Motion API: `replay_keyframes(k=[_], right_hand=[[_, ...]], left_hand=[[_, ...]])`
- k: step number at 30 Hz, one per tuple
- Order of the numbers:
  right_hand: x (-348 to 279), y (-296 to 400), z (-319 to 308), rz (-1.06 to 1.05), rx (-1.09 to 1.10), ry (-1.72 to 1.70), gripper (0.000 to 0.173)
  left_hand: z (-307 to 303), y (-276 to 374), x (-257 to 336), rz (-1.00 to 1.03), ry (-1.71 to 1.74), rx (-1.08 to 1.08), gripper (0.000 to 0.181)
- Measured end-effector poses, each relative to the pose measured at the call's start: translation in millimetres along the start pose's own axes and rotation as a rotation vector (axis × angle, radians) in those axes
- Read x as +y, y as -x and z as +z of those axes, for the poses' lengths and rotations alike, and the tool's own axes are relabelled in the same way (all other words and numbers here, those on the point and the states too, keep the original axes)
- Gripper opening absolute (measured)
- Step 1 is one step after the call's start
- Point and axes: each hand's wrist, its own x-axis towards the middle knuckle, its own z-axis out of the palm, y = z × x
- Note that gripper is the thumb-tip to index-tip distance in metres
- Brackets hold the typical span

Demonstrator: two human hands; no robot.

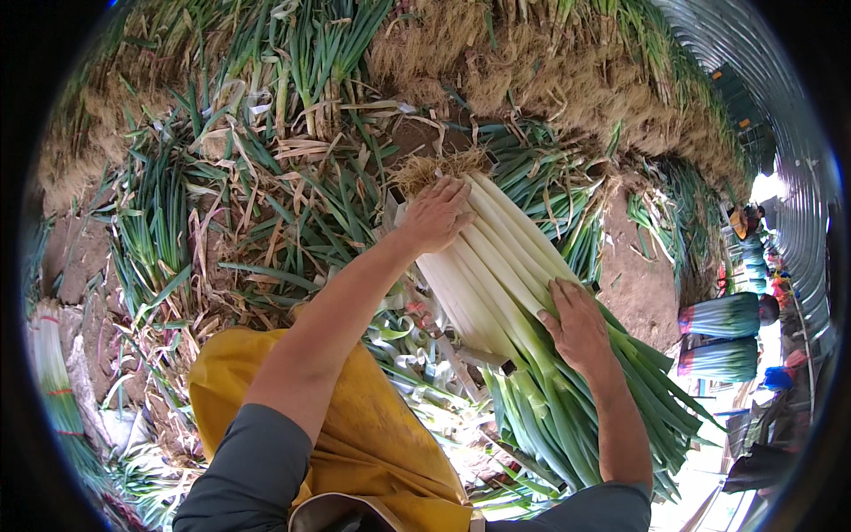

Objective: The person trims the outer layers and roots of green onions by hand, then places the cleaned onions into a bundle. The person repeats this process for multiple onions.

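A thick row of Welsh onions (495, 272) lies slantwise before me, with white stems at the upper left and green leaves at the lower right. The stems rest on a metal frame (488, 360), whose square bar end pokes out below them. My left hand (439, 214) lies palm down across the stems, close to their brown roots (432, 167), with the thumb apart from the fingers. Farther down, my right hand (575, 320) rests spread on the right side of the stems, where white turns to green. Neither hand is closed around a stem.
Piled onions with hanging roots (518, 66) form a bank along the far side. Loose leaves (332, 213) litter the soil. A taped bundle (56, 379) lies at the left. At the right stand tied bundles (721, 316), and a person (744, 223) is farther back.
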Motion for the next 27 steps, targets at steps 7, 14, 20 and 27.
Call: replay_keyframes(k=[7, 14, 20, 27], right_hand=[[35, -5, 24, 0.053, 0.080, -0.175, 0.040], [44, -36, 22, 0.355, -0.030, -0.176, 0.037], [49, -41, 18, 0.397, -0.002, -0.203, 0.028], [58, -31, 7, 0.353, -0.043, -0.665, 0.026]], left_hand=[[5, -11, 3, -0.031, -0.141, -0.069, 0.073], [9, -9, -4, -0.042, -0.065, 0.036, 0.068], [7, -9, 2, -0.036, -0.042, 0.063, 0.065], [-6, -8, 12, -0.033, -0.120, -0.002, 0.057]])
